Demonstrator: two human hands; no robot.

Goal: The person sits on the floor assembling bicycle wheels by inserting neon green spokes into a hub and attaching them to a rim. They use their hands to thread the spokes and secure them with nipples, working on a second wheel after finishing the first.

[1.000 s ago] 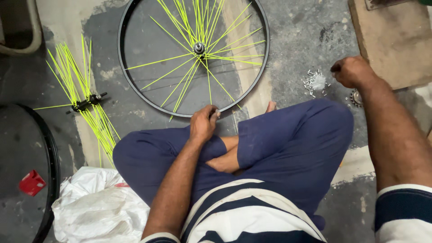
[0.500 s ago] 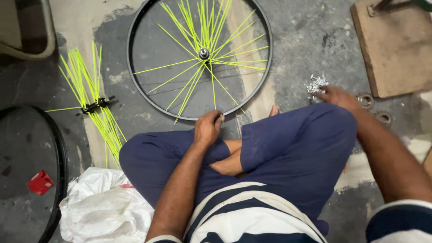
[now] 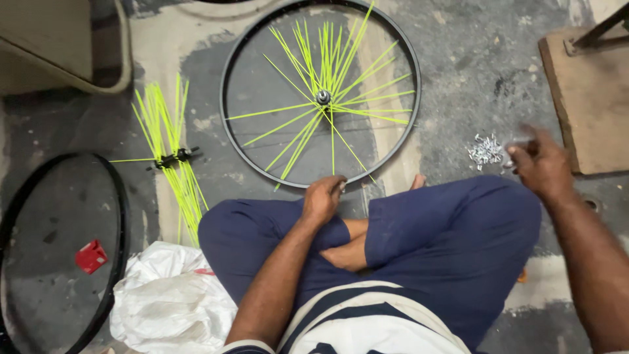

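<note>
Grey, stained concrete floor (image 3: 472,72) fills the scene, and on it lies a black bicycle rim (image 3: 229,141) with loose yellow-green spokes (image 3: 308,124) fanning from a small metal hub (image 3: 323,97). Its near edge sits under the left hand (image 3: 322,198), whose fingers (image 3: 337,185) curl around the rim's lower arc, gripping it. Just beyond those fingertips the spokes spread upward and outward. Off to the far side, the right hand (image 3: 542,165) hovers with fingers pinched together; whether it holds something cannot be told, as it is blurred. Just beside its fingertips lies a small heap of silver spoke nipples (image 3: 485,149), and past the hand a brown board (image 3: 590,98). Outward from the left fingers lie a bundle of yellow-green spokes on a second hub (image 3: 171,157), then another black rim (image 3: 114,216) with a red piece (image 3: 90,255) inside it, and a white plastic bag (image 3: 170,305)
</note>
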